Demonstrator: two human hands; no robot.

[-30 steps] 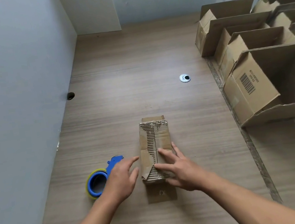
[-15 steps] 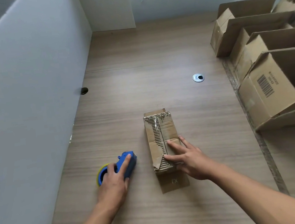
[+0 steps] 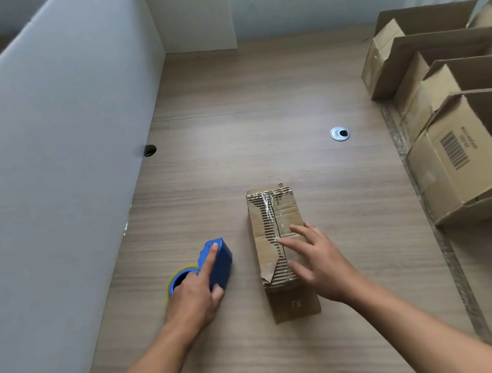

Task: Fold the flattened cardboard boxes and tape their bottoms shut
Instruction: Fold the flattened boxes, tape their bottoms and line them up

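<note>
Small cardboard box (image 3: 274, 214) upside down on wooden desk (image 3: 258, 105), near front edge, taped bottom flaps up. Right hand (image 3: 319, 264) over near end of flaps, fingers spread and straight; contact unclear. Left hand (image 3: 193, 295) grips blue tape dispenser (image 3: 221, 264) just left of box, index finger straight along top. Open boxes (image 3: 462, 162) stacked far right.

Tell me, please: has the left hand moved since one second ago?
Yes. The left hand went left, away from the small cardboard box, whose edge it was almost touching, and now holds the blue tape dispenser.
</note>
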